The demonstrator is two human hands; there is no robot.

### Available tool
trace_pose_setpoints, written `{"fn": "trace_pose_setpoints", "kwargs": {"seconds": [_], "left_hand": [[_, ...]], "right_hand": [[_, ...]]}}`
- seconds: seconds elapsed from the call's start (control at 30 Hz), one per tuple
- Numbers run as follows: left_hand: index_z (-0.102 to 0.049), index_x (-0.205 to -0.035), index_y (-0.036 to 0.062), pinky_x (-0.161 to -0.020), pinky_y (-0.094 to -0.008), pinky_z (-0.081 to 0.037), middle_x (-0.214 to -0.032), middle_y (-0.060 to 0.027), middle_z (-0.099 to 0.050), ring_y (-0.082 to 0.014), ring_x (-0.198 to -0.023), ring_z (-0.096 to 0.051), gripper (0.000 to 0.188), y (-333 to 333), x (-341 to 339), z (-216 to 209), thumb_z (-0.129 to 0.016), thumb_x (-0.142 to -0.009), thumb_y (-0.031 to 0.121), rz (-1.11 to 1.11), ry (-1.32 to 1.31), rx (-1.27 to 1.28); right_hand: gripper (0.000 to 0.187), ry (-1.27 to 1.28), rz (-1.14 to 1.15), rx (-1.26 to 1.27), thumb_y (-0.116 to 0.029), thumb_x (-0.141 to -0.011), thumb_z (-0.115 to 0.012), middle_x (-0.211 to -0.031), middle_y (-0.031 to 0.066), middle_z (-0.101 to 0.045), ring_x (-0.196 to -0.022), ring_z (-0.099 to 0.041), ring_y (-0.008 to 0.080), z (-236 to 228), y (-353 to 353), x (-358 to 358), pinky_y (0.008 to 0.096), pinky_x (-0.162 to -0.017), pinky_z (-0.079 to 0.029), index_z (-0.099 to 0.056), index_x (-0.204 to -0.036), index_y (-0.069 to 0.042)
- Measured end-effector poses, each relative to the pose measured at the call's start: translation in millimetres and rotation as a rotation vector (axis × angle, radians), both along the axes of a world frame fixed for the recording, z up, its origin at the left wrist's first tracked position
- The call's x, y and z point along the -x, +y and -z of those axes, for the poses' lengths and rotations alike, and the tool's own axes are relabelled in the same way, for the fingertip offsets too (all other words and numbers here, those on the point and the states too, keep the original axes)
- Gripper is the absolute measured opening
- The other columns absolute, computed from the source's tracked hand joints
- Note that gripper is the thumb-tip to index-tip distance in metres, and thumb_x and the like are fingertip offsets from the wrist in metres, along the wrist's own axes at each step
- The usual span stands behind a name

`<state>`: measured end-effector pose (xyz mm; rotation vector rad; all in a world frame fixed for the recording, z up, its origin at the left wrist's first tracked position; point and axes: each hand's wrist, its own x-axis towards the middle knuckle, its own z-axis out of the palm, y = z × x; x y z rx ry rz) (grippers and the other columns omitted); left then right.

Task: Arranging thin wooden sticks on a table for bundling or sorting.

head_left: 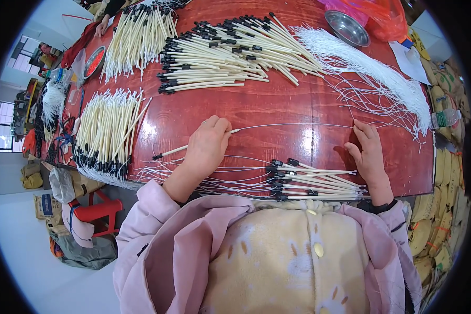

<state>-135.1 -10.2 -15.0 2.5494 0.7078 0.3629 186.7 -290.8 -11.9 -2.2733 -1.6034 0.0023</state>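
My left hand (206,146) is closed round a thin cream tube (174,152) with a black piece on its left end. From the tube's right end a white cord (293,124) runs in a slight arc across the red table to my right hand (367,152). The right fingertips lie together at the cord, while the thumb stands apart below them. Close in front of me lies a small bundle of cream tubes (319,180) with black ends to the left. White cords trail leftward from it, passing under my left forearm.
A big pile of cream tubes (235,52) lies across the far middle, with more bundles (110,123) at left. White cords (382,73) heap at the right. A metal bowl (346,27) and red plastic bag (384,21) stand far right. Another person's hand (102,26) rests far left.
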Motion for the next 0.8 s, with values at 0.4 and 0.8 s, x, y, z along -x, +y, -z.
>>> {"fn": "trace_pose_setpoints", "kwargs": {"seconds": [0.4,0.8], "left_hand": [[-0.064,-0.097,0.0056,-0.081,-0.0458,-0.056,-0.101,-0.0135,-0.064,-0.0322,-0.098,-0.066,0.016,-43.1,-113.0,2.9,-0.067,-0.082,0.010,0.302,0.105,-0.221],[-0.063,-0.100,0.0071,-0.079,-0.0440,-0.050,-0.103,-0.0094,-0.063,-0.0293,-0.102,-0.061,0.025,-41.4,-66.8,-43.6,-0.071,-0.087,0.027,0.052,0.041,-0.446]], "right_hand": [[0.056,-0.039,-0.148,0.102,-0.026,-0.086,-0.073,-0.145,0.0169,-0.054,-0.123,-0.051,0.0380,-12.9,23.1,18.5,0.0448,-0.109,-0.039,-0.059,-0.130,0.007],[0.060,0.020,-0.193,-0.025,-0.028,-0.086,-0.073,-0.145,0.0158,-0.052,-0.126,-0.050,0.0365,-9.6,38.2,13.6,0.0478,-0.109,-0.038,-0.056,-0.136,0.000]]}}
